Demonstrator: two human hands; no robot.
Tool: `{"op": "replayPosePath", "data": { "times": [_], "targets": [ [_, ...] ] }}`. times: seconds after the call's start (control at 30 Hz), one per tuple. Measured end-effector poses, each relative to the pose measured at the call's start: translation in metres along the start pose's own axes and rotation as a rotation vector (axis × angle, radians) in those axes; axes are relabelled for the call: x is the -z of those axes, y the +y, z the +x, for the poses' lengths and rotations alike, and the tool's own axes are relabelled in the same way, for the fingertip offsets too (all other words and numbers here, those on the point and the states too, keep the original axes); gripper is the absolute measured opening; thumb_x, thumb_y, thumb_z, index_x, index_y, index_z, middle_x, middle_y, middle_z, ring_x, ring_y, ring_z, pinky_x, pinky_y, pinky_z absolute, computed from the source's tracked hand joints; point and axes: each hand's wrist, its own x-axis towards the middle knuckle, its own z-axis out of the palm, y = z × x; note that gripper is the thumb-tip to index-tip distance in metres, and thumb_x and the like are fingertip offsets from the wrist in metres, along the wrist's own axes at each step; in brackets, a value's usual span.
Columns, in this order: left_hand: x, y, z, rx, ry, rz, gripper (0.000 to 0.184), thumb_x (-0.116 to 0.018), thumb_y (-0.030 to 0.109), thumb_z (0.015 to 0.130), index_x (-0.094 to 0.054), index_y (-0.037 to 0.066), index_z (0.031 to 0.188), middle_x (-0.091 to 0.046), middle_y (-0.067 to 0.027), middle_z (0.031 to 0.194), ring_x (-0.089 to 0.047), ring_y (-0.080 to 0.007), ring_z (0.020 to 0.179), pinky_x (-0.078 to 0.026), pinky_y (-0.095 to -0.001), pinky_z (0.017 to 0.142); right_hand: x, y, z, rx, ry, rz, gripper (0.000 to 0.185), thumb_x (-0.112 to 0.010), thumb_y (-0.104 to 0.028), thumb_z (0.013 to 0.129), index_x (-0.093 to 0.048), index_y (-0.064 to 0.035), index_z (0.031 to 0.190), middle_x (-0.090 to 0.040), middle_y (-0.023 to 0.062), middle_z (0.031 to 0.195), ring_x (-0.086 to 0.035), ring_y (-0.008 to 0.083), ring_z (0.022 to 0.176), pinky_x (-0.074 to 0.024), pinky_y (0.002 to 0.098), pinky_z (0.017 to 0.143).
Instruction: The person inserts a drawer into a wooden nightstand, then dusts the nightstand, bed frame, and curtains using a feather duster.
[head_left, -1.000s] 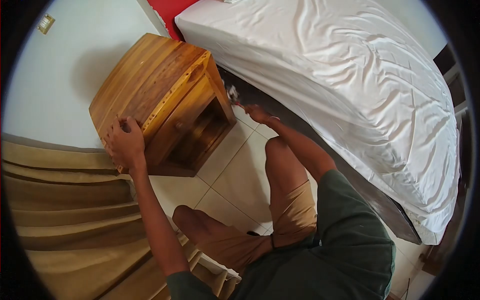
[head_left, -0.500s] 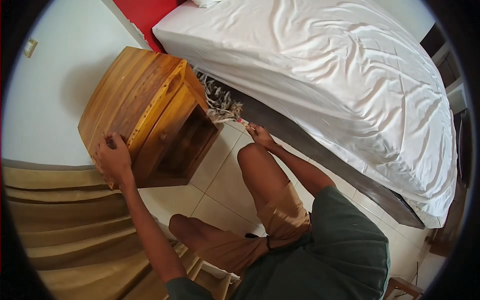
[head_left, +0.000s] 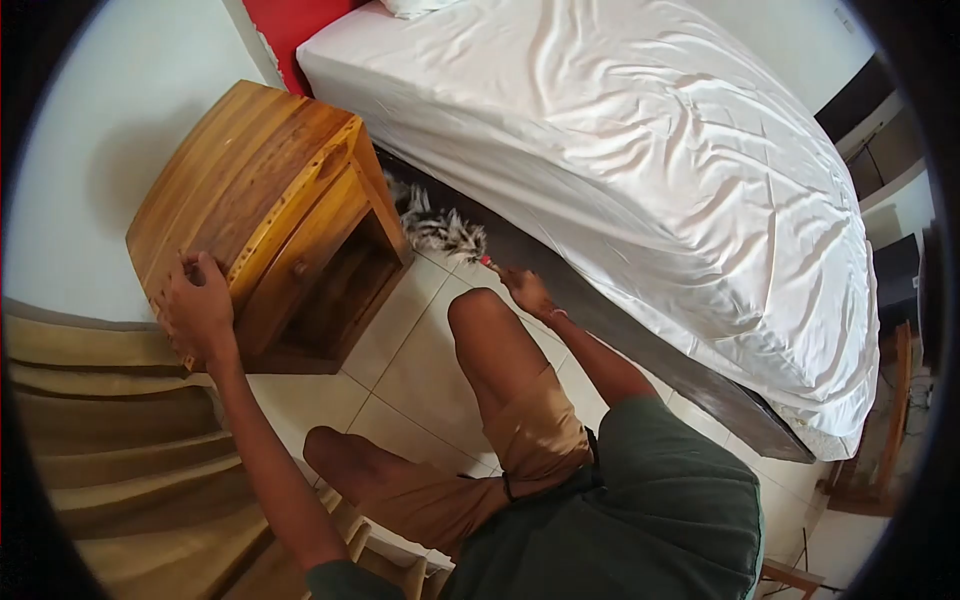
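Observation:
My right hand is closed round the handle of a feather duster. The duster's grey and white feathers reach down into the gap between the wooden nightstand and the bed base, and part of them is hidden behind the nightstand's side. At the near left corner of the nightstand's top, my left hand grips the edge with bent fingers. The nightstand has a drawer with a round knob above an open compartment.
A bed with a wrinkled white sheet stands on a dark base to the right. Brown curtains hang at the lower left. Pale floor tiles lie around my bent legs. A wooden chair is at the far right.
The view has shifted slightly, so the nightstand sits further left. The duster's feathers have moved lower beside the nightstand. My left hand stays on the nightstand's corner.

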Motion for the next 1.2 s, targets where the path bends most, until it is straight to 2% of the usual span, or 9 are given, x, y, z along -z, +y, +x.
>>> {"op": "replayPosePath", "data": {
  "times": [0.07,0.17,0.47,0.57,0.77,0.87,0.97,1.1,1.2],
  "targets": [
    [0.001,0.0,0.001,0.01,-0.013,0.012,0.035,-0.054,0.045,0.092,-0.068,0.016,0.108,-0.066,-0.0058,0.112,-0.057,-0.0299,0.111,-0.045,-0.0455,0.096,0.01,-0.005,-0.014,0.008,0.089,0.104,0.04,-0.048,-0.039,0.1,-0.063,-0.0029,0.095,-0.065,0.0248,0.081,-0.063,0.0474,0.08,-0.0487,0.0546,0.068],
    [0.001,-0.001,-0.001,0.016,-0.031,0.029,0.035,-0.054,0.044,0.093,-0.068,0.017,0.109,-0.065,-0.0059,0.112,-0.057,-0.0297,0.112,-0.044,-0.0452,0.097,0.014,0.018,-0.03,-0.082,0.103,-0.153,0.035,-0.05,-0.035,0.1,-0.063,-0.0032,0.095,-0.065,0.0244,0.082,-0.063,0.0467,0.081,-0.0487,0.0538,0.068],
    [-0.006,-0.006,0.002,0.035,-0.044,-0.041,0.033,-0.055,0.043,0.091,-0.069,0.018,0.106,-0.066,-0.0058,0.111,-0.057,-0.0303,0.112,-0.04,-0.0466,0.1,0.044,0.032,-0.059,-0.168,0.119,-0.228,0.042,-0.049,-0.045,0.099,-0.068,-0.0078,0.097,-0.067,0.0219,0.082,-0.064,0.046,0.081,-0.0523,0.0522,0.07],
    [-0.009,-0.004,0.003,0.039,-0.039,-0.055,0.033,-0.055,0.043,0.091,-0.069,0.018,0.106,-0.067,-0.0048,0.111,-0.057,-0.0289,0.112,-0.041,-0.0457,0.1,0.046,0.051,-0.068,-0.211,0.049,-0.44,0.042,-0.048,-0.044,0.099,-0.068,-0.0074,0.095,-0.067,0.0218,0.081,-0.064,0.046,0.08,-0.052,0.0531,0.069],
    [0.003,0.001,0.002,0.041,-0.051,-0.043,0.033,-0.055,0.044,0.091,-0.068,0.018,0.107,-0.067,-0.0042,0.111,-0.058,-0.0267,0.112,-0.041,-0.0431,0.099,0.035,0.051,-0.099,-0.185,0.245,-0.181,0.039,-0.051,-0.043,0.099,-0.071,-0.009,0.099,-0.066,0.0227,0.081,-0.064,0.0441,0.081,-0.051,0.0531,0.069],
    [0.0,0.001,0.002,0.059,-0.097,-0.031,0.037,-0.054,0.048,0.092,-0.069,0.02,0.112,-0.067,-0.0033,0.116,-0.059,-0.0276,0.113,-0.044,-0.0436,0.097,0.031,0.064,-0.117,-0.317,0.129,-0.351,0.039,-0.052,-0.041,0.099,-0.07,-0.0063,0.101,-0.065,0.0233,0.077,-0.063,0.0433,0.073,-0.0486,0.0493,0.062],
    [0.003,-0.001,0.003,0.061,-0.094,0.018,0.039,-0.053,0.049,0.092,-0.069,0.021,0.113,-0.067,-0.0032,0.118,-0.058,-0.0288,0.115,-0.045,-0.0441,0.096,0.028,0.101,-0.129,-0.274,0.083,-0.161,0.044,-0.054,-0.042,0.099,-0.07,-0.0013,0.092,-0.065,0.0227,0.073,-0.06,0.0427,0.065,-0.0438,0.0467,0.056],
    [-0.002,-0.003,0.005,0.062,-0.107,0.003,0.039,-0.053,0.05,0.091,-0.069,0.021,0.112,-0.067,-0.0039,0.118,-0.057,-0.0296,0.115,-0.045,-0.0443,0.097,0.031,0.104,-0.141,-0.358,0.172,0.0,0.067,-0.053,-0.056,0.096,-0.065,0.0047,0.07,-0.055,0.0247,0.06,-0.056,0.0261,0.055,-0.0461,0.0431,0.06],
    [-0.001,-0.001,0.0,0.021,-0.029,-0.03,0.033,-0.055,0.045,0.091,-0.069,0.02,0.106,-0.067,-0.0035,0.111,-0.058,-0.0283,0.111,-0.042,-0.0427,0.099,0.04,0.098,-0.145,-0.487,0.054,-0.352,0.059,-0.053,-0.049,0.099,-0.067,0.0033,0.076,-0.036,0.0086,0.055,-0.037,0.0114,0.055,-0.0339,0.0374,0.052]
  ]
}}
